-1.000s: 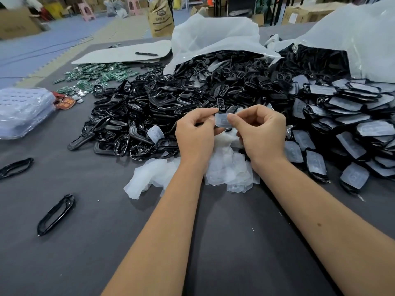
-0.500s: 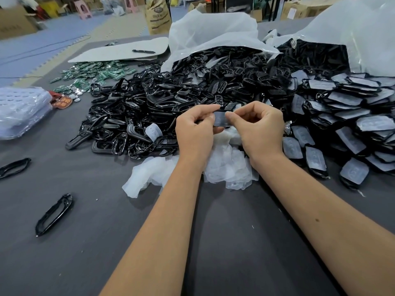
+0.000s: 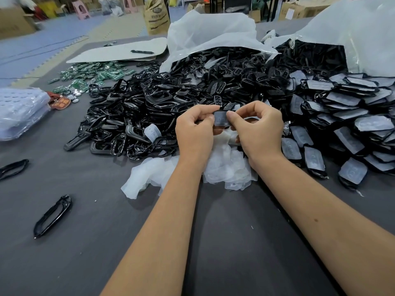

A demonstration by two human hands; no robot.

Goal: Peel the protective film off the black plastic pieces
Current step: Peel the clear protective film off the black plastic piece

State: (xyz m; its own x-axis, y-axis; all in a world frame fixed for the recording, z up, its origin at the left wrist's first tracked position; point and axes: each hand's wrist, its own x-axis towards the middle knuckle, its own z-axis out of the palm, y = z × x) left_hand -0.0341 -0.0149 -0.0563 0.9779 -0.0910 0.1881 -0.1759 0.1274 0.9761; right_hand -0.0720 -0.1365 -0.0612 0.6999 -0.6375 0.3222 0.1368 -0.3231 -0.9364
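Grey worktop (image 3: 224, 242) fills the scene, with a warehouse floor, cardboard boxes and a printed brown sack (image 3: 156, 16) behind; the sack's lettering is too blurred to read. Centre stage, one black plastic piece (image 3: 222, 119) sits raised between both hands, above the worktop and just in front of the big heap. Its filmed face is turned toward the camera, long axis roughly up and down, tilted slightly. Left hand (image 3: 195, 133) has its grip clamped on the piece's left edge, thumb on top. Right hand (image 3: 259, 130) pinches at the piece's right side, thumb and forefinger tight together at the film (image 3: 221, 122) covering it.

Directly under the hands lies a crumpled pile of peeled films (image 3: 226, 167), whitish and translucent, touching the heap's near edge. Behind and left sprawls the heap of black frames (image 3: 136, 116). To the right, filmed pieces (image 3: 346, 116) lie stacked, faint marks on their films unreadable. Two white bags (image 3: 209, 33) spill more black parts at the back. Far left: green circuit boards (image 3: 94, 73), a clear bagged tray (image 3: 20, 112), and two loose black frames (image 3: 52, 216) well apart from the heap. A pen (image 3: 142, 52) rests on a pale sheet (image 3: 115, 52).
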